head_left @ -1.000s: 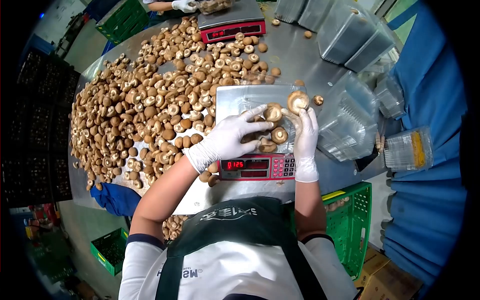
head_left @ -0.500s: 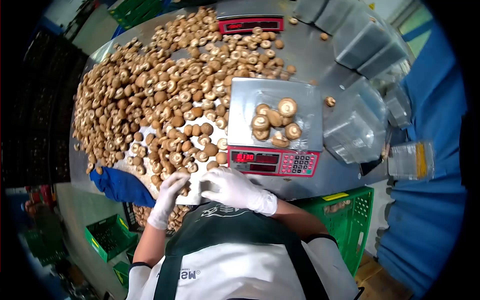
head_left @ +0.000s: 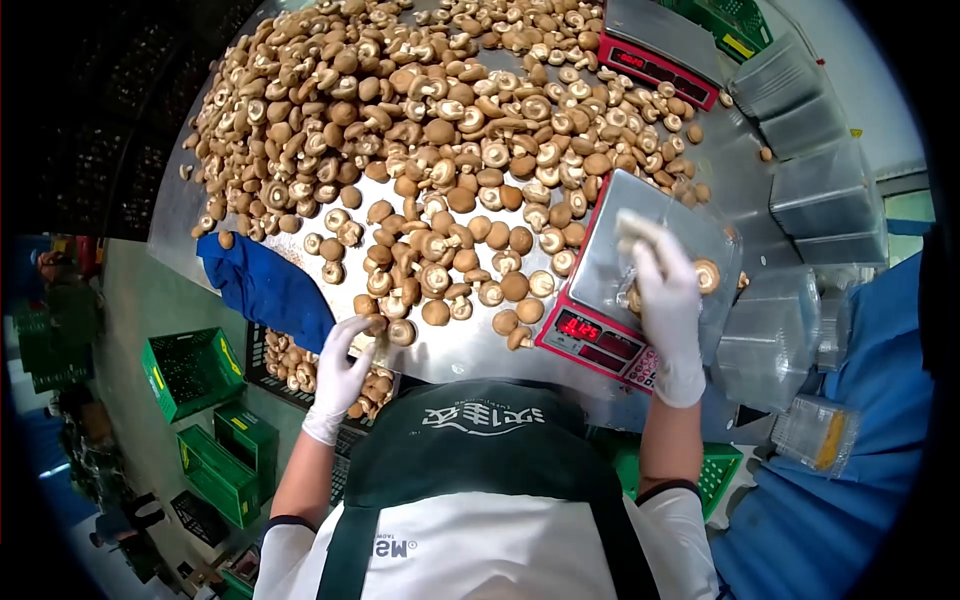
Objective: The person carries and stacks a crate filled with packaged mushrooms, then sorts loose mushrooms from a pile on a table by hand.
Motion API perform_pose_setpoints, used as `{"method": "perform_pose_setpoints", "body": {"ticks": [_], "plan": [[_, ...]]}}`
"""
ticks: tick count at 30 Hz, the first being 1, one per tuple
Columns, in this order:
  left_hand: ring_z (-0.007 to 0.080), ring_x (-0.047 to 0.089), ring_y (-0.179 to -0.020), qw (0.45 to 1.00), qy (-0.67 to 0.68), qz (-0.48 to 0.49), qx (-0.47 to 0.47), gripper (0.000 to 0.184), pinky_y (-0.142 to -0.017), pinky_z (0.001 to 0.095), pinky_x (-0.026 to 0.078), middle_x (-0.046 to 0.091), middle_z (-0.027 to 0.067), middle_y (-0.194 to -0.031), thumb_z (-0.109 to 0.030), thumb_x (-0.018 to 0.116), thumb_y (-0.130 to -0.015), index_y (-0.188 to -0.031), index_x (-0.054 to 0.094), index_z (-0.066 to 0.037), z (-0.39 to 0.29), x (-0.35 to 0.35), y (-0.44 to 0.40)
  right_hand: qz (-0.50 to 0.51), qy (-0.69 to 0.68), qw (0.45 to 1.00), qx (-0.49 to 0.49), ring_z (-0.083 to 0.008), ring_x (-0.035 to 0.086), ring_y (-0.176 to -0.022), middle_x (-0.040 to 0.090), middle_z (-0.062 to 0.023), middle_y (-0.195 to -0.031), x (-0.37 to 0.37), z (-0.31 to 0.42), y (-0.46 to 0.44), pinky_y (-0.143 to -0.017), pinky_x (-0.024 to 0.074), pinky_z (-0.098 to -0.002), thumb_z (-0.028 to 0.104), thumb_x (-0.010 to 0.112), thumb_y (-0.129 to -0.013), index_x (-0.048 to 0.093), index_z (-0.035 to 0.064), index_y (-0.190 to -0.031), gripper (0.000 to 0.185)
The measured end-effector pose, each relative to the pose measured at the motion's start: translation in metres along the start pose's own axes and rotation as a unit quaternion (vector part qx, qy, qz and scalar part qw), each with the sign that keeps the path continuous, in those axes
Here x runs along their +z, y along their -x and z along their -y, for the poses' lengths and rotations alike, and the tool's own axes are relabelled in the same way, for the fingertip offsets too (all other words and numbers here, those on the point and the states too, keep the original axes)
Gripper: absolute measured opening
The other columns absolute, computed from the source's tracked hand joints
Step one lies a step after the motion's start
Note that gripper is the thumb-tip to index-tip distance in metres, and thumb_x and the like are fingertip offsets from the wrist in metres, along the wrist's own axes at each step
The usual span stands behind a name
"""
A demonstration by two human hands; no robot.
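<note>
A mushroom (head_left: 376,324) is at the fingertips of my left hand (head_left: 342,375), whose fingers and thumb curl round it near the table's front edge. Over the scale (head_left: 601,345) reaches my right hand (head_left: 670,310), fingers stretched out and blurred, with nothing visibly gripped. The hand partly covers the mushrooms on the scale's metal plate; one mushroom (head_left: 706,276) shows to its right, stem side up. Clear film or a clear tray lies under them. Beside the scale, loose mushrooms (head_left: 435,278) are spread on the table, many stem up.
A large mushroom pile (head_left: 340,110) covers the back left. A second scale (head_left: 660,70) stands at the back right. Stacked clear trays (head_left: 765,335) line the right side. A blue cloth (head_left: 265,290) hangs over the front left edge, with green crates (head_left: 190,375) below.
My right hand has moved from the table's front edge up over the scale. My left hand stays near the front edge. The view has turned, placing the scale further right.
</note>
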State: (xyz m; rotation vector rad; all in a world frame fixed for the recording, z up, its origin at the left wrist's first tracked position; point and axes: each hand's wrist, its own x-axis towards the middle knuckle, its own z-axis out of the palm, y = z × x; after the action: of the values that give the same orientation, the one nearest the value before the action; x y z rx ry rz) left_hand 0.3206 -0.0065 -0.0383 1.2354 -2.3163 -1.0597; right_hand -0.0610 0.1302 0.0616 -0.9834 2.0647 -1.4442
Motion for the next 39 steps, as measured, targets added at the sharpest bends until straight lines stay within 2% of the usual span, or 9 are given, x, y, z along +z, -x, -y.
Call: {"method": "perform_pose_setpoints", "body": {"ticks": [2,8,12,16,20,22,24,28,39], "plan": [[0.0307,0.056,-0.117,0.999,0.027,0.021,0.011,0.033,-0.101,0.0368,0.042,0.059,0.0163,-0.121,-0.006,0.064,-0.085,-0.117,0.061,-0.002,-0.016,0.004,-0.017,-0.048,0.032,0.993,-0.1,-0.0182,0.066,-0.094,0.068,-0.0123,-0.105,0.017,-0.014,-0.044,-0.085,0.0506,-0.0305,0.004,0.052,-0.094,0.065,0.0017,-0.114,0.024],[0.0278,0.057,-0.116,0.988,0.139,0.067,0.029,0.031,-0.101,0.0348,0.043,0.061,0.0148,-0.12,-0.007,0.062,-0.087,-0.117,0.062,-0.002,-0.028,0.023,-0.07,0.11,0.41,0.9,0.099,-0.0341,0.064,-0.101,0.068,-0.0156,-0.108,0.124,-0.078,-0.122,-0.087,0.0504,-0.0434,0.026,0.061,-0.086,0.065,0.0096,-0.112,0.031],[0.0193,0.06,-0.108,0.947,0.295,0.128,-0.014,0.029,-0.097,0.0307,0.045,0.062,0.0104,-0.117,-0.008,0.061,-0.09,-0.119,0.062,-0.002,-0.033,0.045,-0.099,0.044,0.368,0.926,0.077,-0.0355,0.064,-0.099,0.066,-0.0176,-0.106,0.152,-0.12,-0.117,-0.085,0.0506,-0.0448,0.028,0.062,-0.087,0.062,0.0055,-0.116,0.036],[0.0171,0.058,-0.11,0.8,0.533,0.209,-0.177,0.041,-0.094,0.0298,0.045,0.06,0.0096,-0.123,-0.025,0.049,-0.101,-0.136,0.048,-0.005,-0.036,0.062,-0.123,0.043,0.15,0.987,0.04,-0.0241,0.067,-0.088,0.068,-0.0135,-0.098,0.156,-0.07,-0.08,-0.077,0.0522,-0.0346,0.024,0.07,-0.084,0.062,0.0033,-0.12,0.042],[0.0207,0.062,-0.096,0.586,0.701,0.25,-0.321,0.045,-0.087,0.0324,0.048,0.063,0.011,-0.115,-0.033,0.041,-0.102,-0.138,0.044,-0.006,-0.022,0.068,-0.145,0.293,-0.055,0.932,0.209,-0.0183,0.066,-0.085,0.068,-0.0123,-0.094,0.164,-0.033,-0.05,-0.076,0.0507,-0.0306,0.027,0.071,-0.086,0.064,0.002,-0.117,0.041],[0.0199,0.061,-0.089,0.578,0.715,0.278,-0.277,0.039,-0.084,0.0312,0.05,0.064,0.0117,-0.102,-0.02,0.041,-0.098,-0.129,0.053,-0.001,-0.011,0.067,-0.149,0.115,0.153,0.98,0.052,-0.0248,0.066,-0.089,0.069,-0.0137,-0.094,0.157,-0.055,-0.073,-0.081,0.0506,-0.0361,0.029,0.069,-0.087,0.068,0.0023,-0.107,0.034],[0.0208,0.061,-0.091,0.576,0.7,0.304,-0.293,0.039,-0.084,0.0314,0.05,0.063,0.0118,-0.1,-0.015,0.041,-0.096,-0.129,0.053,0.001,-0.015,0.049,-0.153,-0.085,0.396,0.904,-0.136,-0.035,0.06,-0.097,0.064,-0.0151,-0.108,0.146,-0.087,-0.105,-0.085,0.0488,-0.0438,0.023,0.068,-0.081,0.065,0.0059,-0.108,0.032],[0.0216,0.061,-0.095,0.555,0.712,0.31,-0.298,0.04,-0.086,0.0326,0.051,0.063,0.013,-0.104,-0.009,0.043,-0.093,-0.131,0.052,0.002,-0.009,0.044,-0.152,0.035,0.502,0.86,0.083,-0.0361,0.055,-0.107,0.062,-0.0176,-0.114,0.14,-0.138,-0.13,-0.092,0.0465,-0.0447,0.016,0.065,-0.081,0.06,0.0055,-0.119,0.039],[0.0139,0.057,-0.109,0.648,0.648,0.328,-0.229,0.039,-0.09,0.0259,0.047,0.063,0.0102,-0.122,-0.023,0.043,-0.103,-0.135,0.049,0.0,-0.022,0.046,-0.151,0.022,0.194,0.979,-0.056,-0.0288,0.054,-0.101,0.062,-0.0106,-0.11,0.171,-0.038,-0.042,-0.09,0.045,-0.0377,0.014,0.082,-0.069,0.055,0.0063,-0.128,0.066]]}}
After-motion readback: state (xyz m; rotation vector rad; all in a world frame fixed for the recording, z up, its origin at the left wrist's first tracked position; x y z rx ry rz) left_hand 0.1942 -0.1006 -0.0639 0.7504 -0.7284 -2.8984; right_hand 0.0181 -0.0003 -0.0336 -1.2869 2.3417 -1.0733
